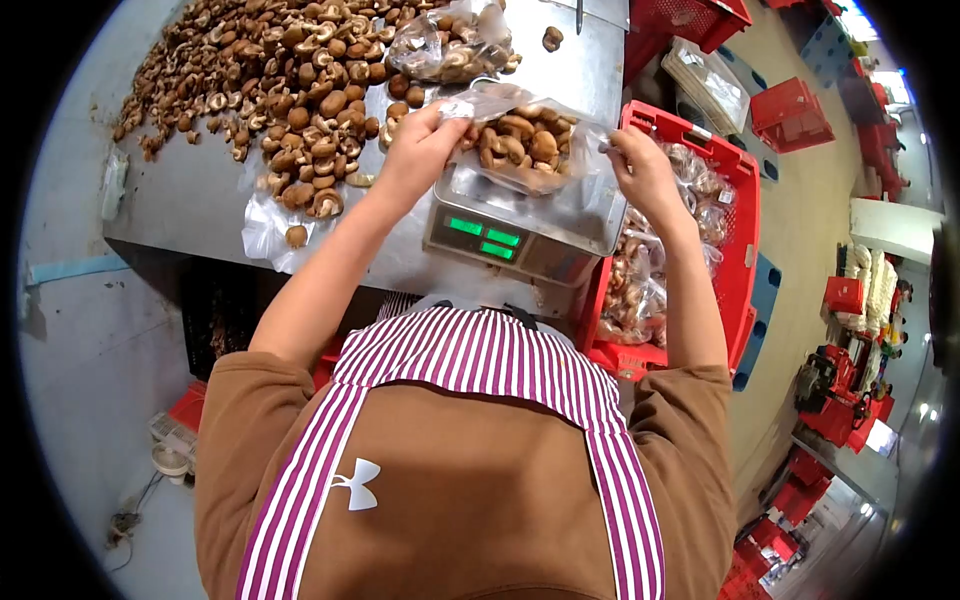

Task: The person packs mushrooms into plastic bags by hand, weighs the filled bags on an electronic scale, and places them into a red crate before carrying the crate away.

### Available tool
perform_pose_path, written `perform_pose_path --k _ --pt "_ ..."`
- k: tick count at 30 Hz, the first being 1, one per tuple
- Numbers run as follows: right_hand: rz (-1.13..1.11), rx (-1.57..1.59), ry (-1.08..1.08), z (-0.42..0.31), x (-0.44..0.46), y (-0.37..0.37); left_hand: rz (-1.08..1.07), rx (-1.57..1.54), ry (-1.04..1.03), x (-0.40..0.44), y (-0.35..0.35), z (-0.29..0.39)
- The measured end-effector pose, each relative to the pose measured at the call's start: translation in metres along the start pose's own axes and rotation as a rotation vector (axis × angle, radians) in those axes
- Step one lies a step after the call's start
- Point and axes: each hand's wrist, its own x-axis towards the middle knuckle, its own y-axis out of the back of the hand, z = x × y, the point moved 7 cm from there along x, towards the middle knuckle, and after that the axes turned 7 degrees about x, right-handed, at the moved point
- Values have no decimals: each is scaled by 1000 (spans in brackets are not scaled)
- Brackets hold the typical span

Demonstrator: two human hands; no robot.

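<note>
A clear plastic bag of mushrooms (530, 145) rests on the steel pan of a digital scale (590, 215), whose green display is lit. My left hand (420, 150) pinches the bag's left top edge. At the other side, my right hand (640, 170) grips the right top edge, so the bag's mouth is stretched between them. Behind it lies another filled bag of mushrooms (450, 45). Loose brown mushrooms (310, 110) are heaped on the metal table to the left of my left hand.
A red crate (742, 240) with several bagged mushroom packs stands right of the scale. Thin plastic bags (268, 228) hang over the front edge of the metal table (180, 215). Farther right, another red crate (792, 115) sits on the floor.
</note>
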Motion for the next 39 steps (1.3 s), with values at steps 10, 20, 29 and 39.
perform_pose_path --k 10,20,29,39 --pt "269 438 -90 -31 -40 17 163 20 127 -33 24 -26" --pt "398 476 -174 -77 -67 10 -221 368 -502 -54 -70 105" --pt "465 560 -239 -56 -80 -2 -374 1219 -682 -10 -119 -21" --pt "516 634 -303 -45 -86 -1 312 355 -858 -50 -7 117"
